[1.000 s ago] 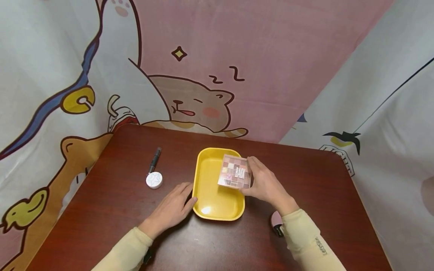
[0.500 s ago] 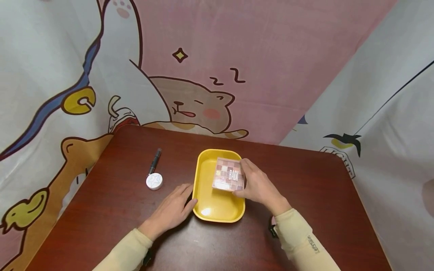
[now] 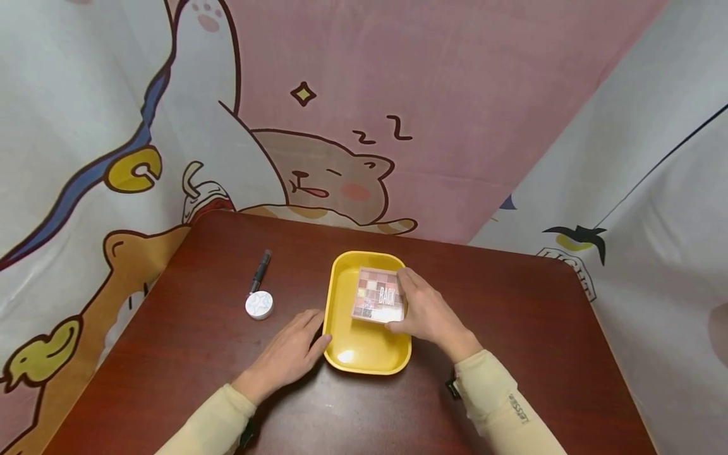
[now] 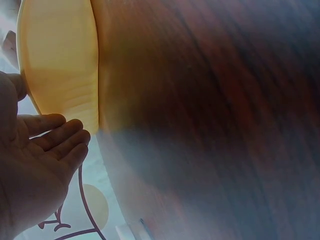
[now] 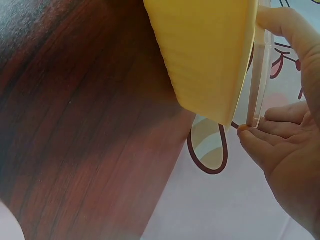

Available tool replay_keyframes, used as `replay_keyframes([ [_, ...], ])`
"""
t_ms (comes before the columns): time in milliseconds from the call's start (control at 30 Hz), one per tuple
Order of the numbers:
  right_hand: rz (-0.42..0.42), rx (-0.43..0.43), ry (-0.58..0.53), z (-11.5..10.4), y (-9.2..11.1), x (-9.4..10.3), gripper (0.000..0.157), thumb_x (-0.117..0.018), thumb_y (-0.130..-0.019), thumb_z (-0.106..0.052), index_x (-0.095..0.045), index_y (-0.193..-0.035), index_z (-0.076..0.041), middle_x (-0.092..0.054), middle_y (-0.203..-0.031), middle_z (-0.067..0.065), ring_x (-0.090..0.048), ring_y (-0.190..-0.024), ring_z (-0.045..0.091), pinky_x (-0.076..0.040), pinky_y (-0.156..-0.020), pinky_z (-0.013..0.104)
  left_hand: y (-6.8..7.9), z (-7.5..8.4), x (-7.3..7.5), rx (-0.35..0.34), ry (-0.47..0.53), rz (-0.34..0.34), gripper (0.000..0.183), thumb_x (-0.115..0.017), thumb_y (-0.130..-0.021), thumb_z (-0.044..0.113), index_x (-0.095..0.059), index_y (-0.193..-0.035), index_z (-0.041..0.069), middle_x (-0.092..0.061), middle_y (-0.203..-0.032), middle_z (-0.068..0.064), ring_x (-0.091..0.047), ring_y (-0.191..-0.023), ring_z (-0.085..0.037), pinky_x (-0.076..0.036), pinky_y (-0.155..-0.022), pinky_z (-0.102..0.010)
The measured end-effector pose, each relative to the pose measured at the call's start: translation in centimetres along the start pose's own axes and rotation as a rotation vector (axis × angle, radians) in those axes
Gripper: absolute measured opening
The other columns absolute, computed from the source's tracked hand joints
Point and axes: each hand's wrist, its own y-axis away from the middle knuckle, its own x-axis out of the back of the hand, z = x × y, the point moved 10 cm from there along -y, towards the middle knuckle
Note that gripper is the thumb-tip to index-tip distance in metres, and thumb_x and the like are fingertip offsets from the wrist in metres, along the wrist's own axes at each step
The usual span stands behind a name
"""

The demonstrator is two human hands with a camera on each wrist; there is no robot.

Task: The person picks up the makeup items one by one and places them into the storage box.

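My right hand (image 3: 426, 313) grips a square eyeshadow palette (image 3: 372, 296) by its right side, with the thumb at the near edge and the fingers at the far edge. Its lid is clear, lettered "BACK", over a grid of pink and brown shades. The palette is above the yellow tray (image 3: 364, 363); in the right wrist view its thin edge (image 5: 257, 80) shows just over the rim. My left hand (image 3: 287, 354) rests against the tray's left side. Its fingers are extended along the outer wall (image 4: 62, 65), thumb at the rim.
A round white case (image 3: 259, 305) with a star on its lid lies left of the tray, touching or near a dark pen-shaped tube (image 3: 260, 272). A pale pink thing (image 5: 7, 225) shows at the right wrist view's corner. A printed curtain (image 3: 455, 126) hangs behind the table.
My right hand has carried the palette left and slightly toward me, farther over the tray. The pink object by the right sleeve is now hidden in the head view. My left hand stays put.
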Motion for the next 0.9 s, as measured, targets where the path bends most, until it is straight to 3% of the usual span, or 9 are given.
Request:
replay_keyframes([
  [400,-0.014,0.048,0.019,-1.5,-1.2,-0.6,0.110,-0.094,-0.068,-0.037,-0.040,-0.153,0.008,-0.042,-0.157,0.026,-0.046,-0.143,0.039,-0.038,-0.118,0.049,0.0,-0.1,-0.2,0.016,0.020,-0.001,0.050,-0.059,-0.106,0.028,-0.054,-0.147,0.001,-0.061,-0.135,-0.015,-0.056,-0.130,-0.034,-0.041,-0.114,-0.052],
  [900,-0.089,0.028,0.025,-1.9,-2.3,-1.8,0.110,-0.091,-0.071,-0.036,-0.036,-0.155,0.008,-0.038,-0.160,0.026,-0.047,-0.142,0.040,-0.036,-0.119,0.049,0.0,0.1,0.0,0.016,-0.004,0.003,0.050,-0.060,-0.105,0.028,-0.054,-0.146,-0.001,-0.061,-0.136,-0.017,-0.056,-0.131,-0.036,-0.042,-0.113,-0.053],
])
